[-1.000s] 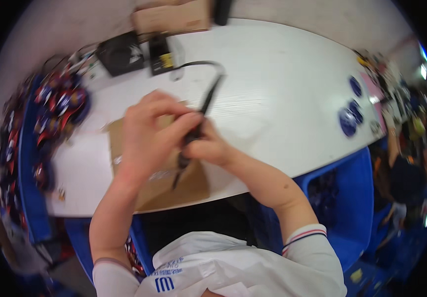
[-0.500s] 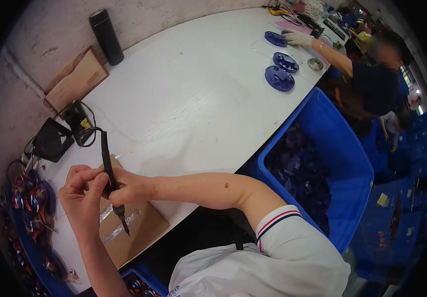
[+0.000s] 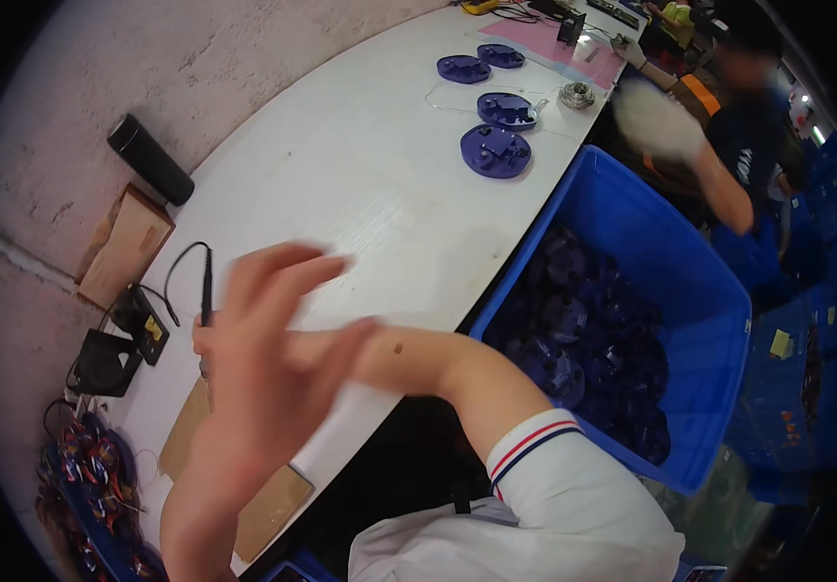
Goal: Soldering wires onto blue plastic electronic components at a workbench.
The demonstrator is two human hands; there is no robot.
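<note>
My left hand (image 3: 268,359) is raised over the near part of the white table, blurred, with its fingers apart and nothing between them. Behind it, my right hand (image 3: 203,339) grips a black soldering iron (image 3: 207,289), its cord looping up and to the left. Most of that hand and the iron's tip are hidden by my left hand. Under both hands lies a flat piece of brown cardboard (image 3: 268,509).
A blue bin (image 3: 700,388) of dark purple plastic parts stands at the right. Several purple round housings (image 3: 496,151) and a solder coil (image 3: 577,94) lie far right, near a co-worker's gloved hand (image 3: 656,121). A black cylinder (image 3: 150,160) and wired parts (image 3: 98,466) are at left.
My left hand has left the soldering iron and moved right and up, its fingers opening. The view has turned rightward. The co-worker's gloved hand has drawn back from the housings.
</note>
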